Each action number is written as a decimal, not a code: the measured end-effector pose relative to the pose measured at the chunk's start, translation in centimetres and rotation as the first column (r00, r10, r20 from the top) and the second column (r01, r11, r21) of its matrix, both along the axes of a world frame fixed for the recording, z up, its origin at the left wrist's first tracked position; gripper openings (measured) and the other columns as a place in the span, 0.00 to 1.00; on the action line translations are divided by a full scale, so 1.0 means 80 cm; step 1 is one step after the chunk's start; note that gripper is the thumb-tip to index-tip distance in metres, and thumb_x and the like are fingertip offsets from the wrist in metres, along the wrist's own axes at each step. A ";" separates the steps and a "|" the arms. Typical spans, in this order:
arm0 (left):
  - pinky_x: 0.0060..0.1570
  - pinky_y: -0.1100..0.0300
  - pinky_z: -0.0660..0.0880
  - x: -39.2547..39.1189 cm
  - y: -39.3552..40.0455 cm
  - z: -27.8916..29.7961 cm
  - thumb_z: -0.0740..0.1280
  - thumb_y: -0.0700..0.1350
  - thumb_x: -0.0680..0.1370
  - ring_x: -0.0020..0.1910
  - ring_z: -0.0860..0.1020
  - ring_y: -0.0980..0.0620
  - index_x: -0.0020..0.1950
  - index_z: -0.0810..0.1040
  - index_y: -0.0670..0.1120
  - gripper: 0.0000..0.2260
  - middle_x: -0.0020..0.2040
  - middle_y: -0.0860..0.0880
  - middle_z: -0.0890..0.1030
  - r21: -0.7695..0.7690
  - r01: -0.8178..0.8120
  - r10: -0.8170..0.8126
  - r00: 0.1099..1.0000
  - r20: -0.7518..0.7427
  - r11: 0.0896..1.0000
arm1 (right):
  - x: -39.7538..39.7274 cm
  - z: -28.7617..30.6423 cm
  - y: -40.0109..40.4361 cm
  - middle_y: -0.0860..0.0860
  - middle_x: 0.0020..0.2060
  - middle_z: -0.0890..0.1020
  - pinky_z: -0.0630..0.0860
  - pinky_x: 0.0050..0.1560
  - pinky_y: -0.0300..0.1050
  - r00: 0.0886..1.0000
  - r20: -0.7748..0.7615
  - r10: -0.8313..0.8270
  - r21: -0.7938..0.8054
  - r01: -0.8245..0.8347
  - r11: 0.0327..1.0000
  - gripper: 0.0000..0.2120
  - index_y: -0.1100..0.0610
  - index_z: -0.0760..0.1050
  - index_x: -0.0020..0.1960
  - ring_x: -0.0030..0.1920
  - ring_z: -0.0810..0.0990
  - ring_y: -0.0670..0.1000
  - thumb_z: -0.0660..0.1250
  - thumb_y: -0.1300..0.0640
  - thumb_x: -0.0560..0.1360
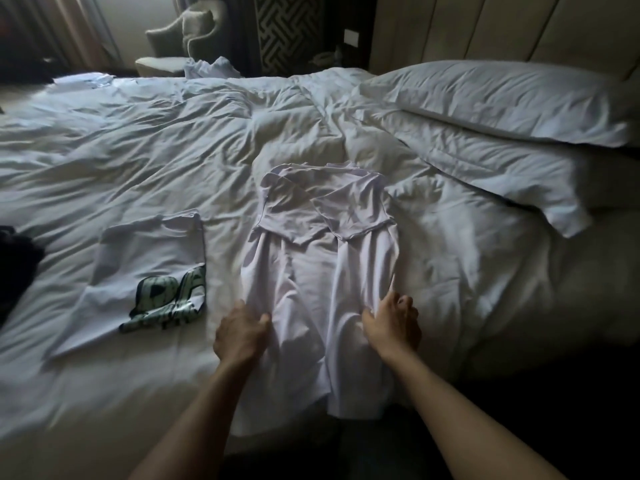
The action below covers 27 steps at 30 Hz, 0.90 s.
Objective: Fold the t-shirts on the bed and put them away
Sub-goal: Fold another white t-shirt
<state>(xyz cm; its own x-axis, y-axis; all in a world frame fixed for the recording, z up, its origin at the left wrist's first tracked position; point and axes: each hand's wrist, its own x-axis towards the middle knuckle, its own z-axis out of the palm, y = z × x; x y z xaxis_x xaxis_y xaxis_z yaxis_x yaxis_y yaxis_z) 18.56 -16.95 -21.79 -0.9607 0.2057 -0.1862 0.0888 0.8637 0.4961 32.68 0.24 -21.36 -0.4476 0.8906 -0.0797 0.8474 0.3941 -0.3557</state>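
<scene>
A white t-shirt [322,258] lies face down on the bed [156,150], collar away from me, both sleeves folded in over its back, its hem hanging over the near edge. My left hand [239,332] grips the shirt's left edge around mid-length. My right hand [393,322] pinches the right edge at the same height, lifting a ridge of cloth. To the left lies another white t-shirt [138,271] folded lengthwise, with a green and black print [169,299] showing at its turned-up corner.
Two white pillows [502,109] lie stacked at the right by the padded headboard [485,26]. A dark garment [15,268] sits at the left edge. More white cloth [211,67] lies at the bed's far side, an armchair [183,36] behind it.
</scene>
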 end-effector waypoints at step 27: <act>0.41 0.50 0.76 0.073 -0.147 -0.029 0.77 0.53 0.62 0.40 0.82 0.42 0.52 0.84 0.39 0.25 0.45 0.35 0.85 0.778 -0.125 -0.245 0.908 0.340 0.615 | 0.128 -0.063 -0.040 0.49 0.25 0.67 0.65 0.38 0.47 0.611 -0.699 -0.371 -0.354 0.155 0.922 0.22 0.56 0.61 0.29 0.31 0.65 0.48 0.62 0.64 0.80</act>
<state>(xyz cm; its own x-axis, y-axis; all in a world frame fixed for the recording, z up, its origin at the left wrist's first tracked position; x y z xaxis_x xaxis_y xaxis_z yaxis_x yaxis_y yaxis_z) 24.39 -28.72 -24.08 -0.8234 0.5018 -0.2650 -0.2262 0.1381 0.9642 42.91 -2.94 -26.43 -0.1972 0.9790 -0.0518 0.3026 0.0105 -0.9530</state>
